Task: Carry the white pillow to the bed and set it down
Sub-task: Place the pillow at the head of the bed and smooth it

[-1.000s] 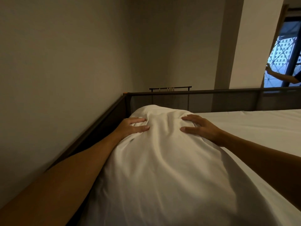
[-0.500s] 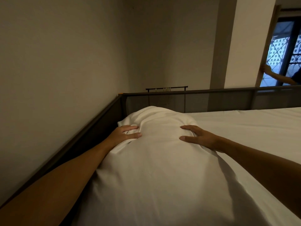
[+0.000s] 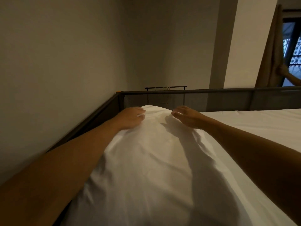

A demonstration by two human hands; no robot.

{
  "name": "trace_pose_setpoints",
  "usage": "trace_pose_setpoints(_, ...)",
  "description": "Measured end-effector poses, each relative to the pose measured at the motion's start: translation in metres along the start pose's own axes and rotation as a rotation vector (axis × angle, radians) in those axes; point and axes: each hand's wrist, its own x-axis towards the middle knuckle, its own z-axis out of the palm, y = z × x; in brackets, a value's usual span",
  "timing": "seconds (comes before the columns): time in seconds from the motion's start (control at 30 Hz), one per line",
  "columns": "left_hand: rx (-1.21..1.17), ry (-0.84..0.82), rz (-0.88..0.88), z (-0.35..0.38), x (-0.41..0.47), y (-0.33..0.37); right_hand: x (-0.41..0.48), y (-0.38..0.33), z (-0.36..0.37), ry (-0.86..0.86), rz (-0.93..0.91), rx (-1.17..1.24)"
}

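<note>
Both forearms enter cut off at the frame's bottom. The white pillow (image 3: 151, 160) lies on the bed (image 3: 254, 123), against its dark rail (image 3: 228, 98). At 12 o'clock, the left hand (image 3: 130, 117) presses flat, the right hand (image 3: 187, 116) hovers blurred, fingers loosely spread, gripping nothing.

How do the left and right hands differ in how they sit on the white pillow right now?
The left hand lies low on the white pillow at its far left edge, fingers curled into the fabric; the right hand looks raised, fingers spread, throwing a shadow on the cloth below. The left hand is next to the dark bed rail; the right hand is on the side of the open mattress. Both are near the pillow's far end, and neither closes around it.
</note>
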Motion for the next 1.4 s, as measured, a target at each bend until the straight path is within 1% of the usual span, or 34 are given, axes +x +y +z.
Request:
trace_pose_setpoints(0.07, 0.035, -0.068, 0.027, 0.016, 0.005, 0.015, 0.002, -0.009, 0.011, -0.017, -0.029, -0.035)
trace_pose_setpoints(0.13, 0.037, -0.13, 0.013, 0.029, 0.008, 0.019, 0.004, -0.011, 0.027, -0.044, -0.058, -0.112)
trace_pose_setpoints(0.2, 0.018, -0.156, -0.022, 0.038, 0.009, 0.014, 0.008, -0.007, 0.041, -0.072, -0.063, -0.17)
trace_pose_setpoints(0.33, 0.018, -0.176, -0.058, 0.042, 0.008, -0.002, 0.022, 0.014, 0.054, -0.078, -0.042, -0.18)
trace_pose_setpoints(0.5, -0.014, -0.223, -0.185, 0.044, -0.005, -0.036, 0.007, 0.034, 0.048, -0.106, 0.066, -0.171)
trace_pose_setpoints(0.6, -0.009, -0.233, -0.298, 0.033, -0.015, -0.051, -0.008, 0.045, 0.035, -0.138, 0.217, -0.09)
trace_pose_setpoints(0.67, 0.025, -0.183, -0.358, 0.022, -0.023, -0.051, -0.013, 0.045, 0.024, -0.061, 0.22, -0.049)
trace_pose_setpoints(0.73, 0.119, -0.128, -0.319, 0.011, -0.029, -0.042, -0.018, 0.036, 0.013, -0.032, 0.194, -0.119)
trace_pose_setpoints(0.8, 0.188, -0.078, -0.197, 0.003, -0.032, -0.022, -0.022, 0.024, 0.005, -0.041, 0.153, -0.197)
trace_pose_setpoints(0.9, 0.164, -0.023, -0.026, 0.007, -0.042, 0.023, -0.028, 0.001, 0.003, -0.04, 0.05, -0.182)
trace_pose_setpoints(0.93, 0.151, -0.024, 0.026, 0.013, -0.047, 0.037, -0.033, -0.007, 0.005, -0.04, 0.014, -0.181)
trace_pose_setpoints(1.0, 0.132, -0.085, 0.083, 0.027, -0.06, 0.051, -0.044, -0.013, 0.018, -0.074, -0.042, -0.195)
trace_pose_setpoints(1.07, 0.097, -0.172, 0.054, 0.035, -0.072, 0.043, -0.056, -0.011, 0.036, -0.146, -0.103, -0.26)
trace_pose_setpoints(1.13, 0.053, -0.226, -0.011, 0.032, -0.08, 0.026, -0.066, -0.001, 0.046, -0.199, -0.111, -0.295)
trace_pose_setpoints(1.2, 0.029, -0.283, -0.113, 0.019, -0.092, 0.009, -0.077, 0.003, 0.039, -0.237, -0.016, -0.274)
trace_pose_setpoints(1.27, 0.087, -0.344, -0.231, 0.003, -0.103, -0.009, -0.09, 0.006, 0.025, -0.239, 0.115, -0.216)
trace_pose_setpoints(1.33, 0.179, -0.337, -0.315, -0.01, -0.11, -0.021, -0.098, 0.012, 0.014, -0.194, 0.157, -0.182)
trace_pose_setpoints(1.4, 0.234, -0.245, -0.297, -0.018, -0.112, -0.025, -0.105, 0.012, 0.007, -0.141, 0.17, -0.16)
